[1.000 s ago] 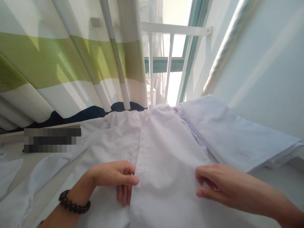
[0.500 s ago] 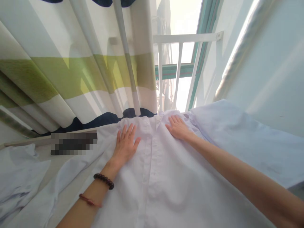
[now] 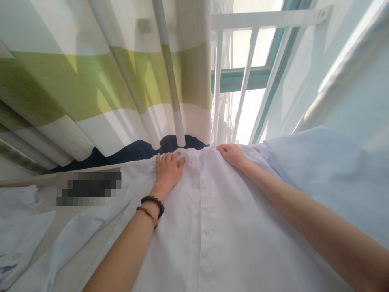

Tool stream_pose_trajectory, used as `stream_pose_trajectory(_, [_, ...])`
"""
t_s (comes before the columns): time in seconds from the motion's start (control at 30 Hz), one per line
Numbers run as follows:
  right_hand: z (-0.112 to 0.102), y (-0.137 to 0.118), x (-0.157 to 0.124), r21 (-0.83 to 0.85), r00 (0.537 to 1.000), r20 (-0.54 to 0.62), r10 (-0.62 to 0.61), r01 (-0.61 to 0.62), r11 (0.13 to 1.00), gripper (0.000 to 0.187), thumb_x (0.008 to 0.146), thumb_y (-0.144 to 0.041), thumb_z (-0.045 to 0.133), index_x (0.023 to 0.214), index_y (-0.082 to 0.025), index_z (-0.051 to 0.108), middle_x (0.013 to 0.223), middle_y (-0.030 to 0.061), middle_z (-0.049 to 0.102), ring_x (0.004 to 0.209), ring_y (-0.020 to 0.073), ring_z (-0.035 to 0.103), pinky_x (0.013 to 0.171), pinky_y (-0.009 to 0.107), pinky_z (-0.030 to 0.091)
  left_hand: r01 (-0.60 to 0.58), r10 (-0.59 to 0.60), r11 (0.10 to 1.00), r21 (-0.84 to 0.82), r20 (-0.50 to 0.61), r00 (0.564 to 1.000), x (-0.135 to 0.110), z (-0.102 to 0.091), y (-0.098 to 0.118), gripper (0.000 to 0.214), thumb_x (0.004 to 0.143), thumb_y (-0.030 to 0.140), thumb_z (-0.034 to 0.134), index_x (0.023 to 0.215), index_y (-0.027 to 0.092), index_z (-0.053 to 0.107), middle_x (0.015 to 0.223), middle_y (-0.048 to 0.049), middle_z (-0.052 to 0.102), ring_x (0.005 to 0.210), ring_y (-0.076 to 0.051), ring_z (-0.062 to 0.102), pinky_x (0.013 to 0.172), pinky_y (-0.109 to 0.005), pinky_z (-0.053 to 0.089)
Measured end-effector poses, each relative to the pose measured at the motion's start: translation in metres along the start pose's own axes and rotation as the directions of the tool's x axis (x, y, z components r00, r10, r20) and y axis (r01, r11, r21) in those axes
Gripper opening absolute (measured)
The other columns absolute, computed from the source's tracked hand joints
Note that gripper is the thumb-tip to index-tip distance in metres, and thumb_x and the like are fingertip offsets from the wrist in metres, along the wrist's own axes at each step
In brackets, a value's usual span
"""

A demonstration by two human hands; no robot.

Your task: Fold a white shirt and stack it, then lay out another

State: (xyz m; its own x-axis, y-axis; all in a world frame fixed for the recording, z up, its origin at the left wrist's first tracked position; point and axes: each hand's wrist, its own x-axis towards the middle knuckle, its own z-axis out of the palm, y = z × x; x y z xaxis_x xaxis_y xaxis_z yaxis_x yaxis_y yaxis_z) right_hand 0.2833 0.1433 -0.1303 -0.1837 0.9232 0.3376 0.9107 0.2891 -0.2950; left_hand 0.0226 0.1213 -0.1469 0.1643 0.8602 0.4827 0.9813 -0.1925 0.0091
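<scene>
A white button-front shirt (image 3: 231, 227) is spread out before me, its button strip running away from me between my arms. My left hand (image 3: 168, 170) rests on the cloth near the shirt's far edge, palm down, with slightly bent fingers apart. To the right of the button strip, my right hand (image 3: 232, 155) is at the same far edge. Its fingers are drawn together on the shirt fabric there, and the fingertips are partly hidden. A sleeve (image 3: 73, 235) stretches toward the lower left. Two bracelets (image 3: 152, 206) circle my left wrist.
White crumpled cloth (image 3: 18, 219) lies at the left, near a blurred-out dark patch (image 3: 89, 186). Behind the far edge hangs a striped curtain (image 3: 100, 85). A white railing (image 3: 267, 18) crosses the window at the back, beside a pale wall (image 3: 358, 109) on the right.
Both hands have slid forward to the shirt's far edge. My right fingers, spread flat before, are now bent and drawn together. The view has tilted down and shifted left.
</scene>
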Motion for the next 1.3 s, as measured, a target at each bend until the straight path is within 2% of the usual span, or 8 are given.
stream_pose_trajectory(0.13, [0.001, 0.001, 0.027, -0.017, 0.992, 0.046, 0.12, -0.119, 0.993, 0.04, 0.098, -0.033, 0.036, 0.088, -0.017, 0.072, 0.095, 0.0109, 0.073, 0.091, 0.0234, 0.063, 0.078, 0.031, 0.043, 0.007, -0.005, 1.0, -0.018, 0.069, 0.998, 0.013, -0.004, -0.007, 0.043, 0.098, 0.037, 0.032, 0.115, 0.017, 0.066, 0.109, -0.0128, 0.068, 0.108, -0.029, 0.058, 0.105, -0.047, 0.031])
stream_pose_trajectory(0.33, [-0.001, 0.0, 0.057, -0.044, 0.961, -0.025, 0.275, -0.276, 0.96, 0.049, 0.101, -0.031, 0.021, 0.11, -0.009, 0.064, 0.106, 0.0203, 0.067, 0.101, 0.0288, 0.061, 0.083, 0.038, 0.044, 0.132, -0.119, 0.986, -0.104, 0.118, 0.986, 0.03, -0.011, -0.02, 0.036, 0.097, 0.034, 0.038, 0.105, 0.02, 0.07, 0.1, -0.0107, 0.072, 0.097, -0.028, 0.063, 0.089, -0.042, 0.041])
stream_pose_trajectory(0.43, [-0.009, -0.011, 0.055, -0.053, 0.965, -0.03, 0.261, -0.263, 0.963, 0.046, 0.101, -0.03, 0.022, 0.115, -0.011, 0.061, 0.111, 0.0193, 0.066, 0.105, 0.0294, 0.06, 0.088, 0.04, 0.043, 0.251, -0.242, 0.965, -0.074, 0.109, 0.964, 0.044, -0.014, -0.024, 0.041, 0.098, 0.031, 0.034, 0.105, 0.013, 0.07, 0.094, -0.0161, 0.071, 0.093, -0.03, 0.064, 0.083, -0.046, 0.043])
stream_pose_trajectory(0.53, [-0.015, -0.032, 0.033, -0.072, 0.989, -0.025, 0.144, -0.145, 0.987, 0.043, 0.098, -0.035, 0.032, 0.126, -0.011, 0.055, 0.128, 0.0173, 0.059, 0.121, 0.0305, 0.051, 0.102, 0.042, 0.036, 0.219, -0.214, 0.974, -0.067, 0.075, 0.974, 0.046, -0.022, -0.021, 0.042, 0.098, 0.032, 0.032, 0.113, 0.011, 0.066, 0.105, -0.0152, 0.067, 0.103, -0.03, 0.059, 0.09, -0.049, 0.04])
stream_pose_trajectory(0.73, [0.001, -0.064, -0.054, -0.046, 0.994, 0.029, -0.101, 0.103, 0.994, 0.068, 0.097, -0.051, 0.025, 0.151, -0.011, 0.024, 0.159, 0.0143, 0.017, 0.147, 0.0299, 0.01, 0.117, 0.048, 0.014, -0.096, 0.091, 0.994, -0.058, -0.087, 0.992, -0.011, -0.044, -0.001, 0.041, 0.096, 0.032, 0.041, 0.133, 0.019, 0.053, 0.136, -0.0126, 0.049, 0.125, -0.029, 0.043, 0.112, -0.046, 0.024])
stream_pose_trajectory(1.0, [0.013, -0.048, -0.112, 0.006, 0.957, 0.278, -0.089, 0.09, 0.996, 0.076, 0.095, -0.061, 0.022, 0.151, -0.01, 0.027, 0.158, 0.0142, 0.021, 0.146, 0.0278, 0.017, 0.117, 0.044, 0.017, -0.039, 0.084, 0.993, -0.113, 0.416, 0.905, -0.108, -0.049, 0.007, 0.055, 0.098, 0.049, 0.027, 0.148, 0.027, 0.034, 0.157, -0.007, 0.027, 0.145, -0.034, 0.019, 0.113, -0.061, 0.015])
stream_pose_trajectory(1.17, [-0.005, -0.047, -0.104, -0.06, 0.931, 0.33, -0.155, 0.184, 0.981, 0.068, 0.095, -0.057, 0.029, 0.146, -0.012, 0.037, 0.153, 0.016, 0.035, 0.142, 0.0309, 0.027, 0.113, 0.047, 0.026, 0.077, -0.045, 0.995, -0.058, 0.428, 0.903, -0.116, -0.053, 0.026, 0.064, 0.095, 0.057, 0.024, 0.15, 0.026, 0.03, 0.159, -0.0114, 0.021, 0.144, -0.04, 0.015, 0.11, -0.067, 0.012])
stream_pose_trajectory(1.3, [-0.018, -0.081, -0.118, -0.15, 0.967, 0.178, -0.18, 0.207, 0.967, 0.036, 0.091, -0.032, 0.045, 0.119, -0.012, 0.058, 0.121, 0.0185, 0.06, 0.112, 0.031, 0.055, 0.093, 0.043, 0.043, 0.105, -0.073, 0.993, -0.053, 0.426, 0.902, -0.109, -0.05, 0.033, 0.064, 0.095, 0.058, 0.024, 0.149, 0.026, 0.032, 0.158, -0.0132, 0.022, 0.143, -0.042, 0.018, 0.108, -0.069, 0.014])
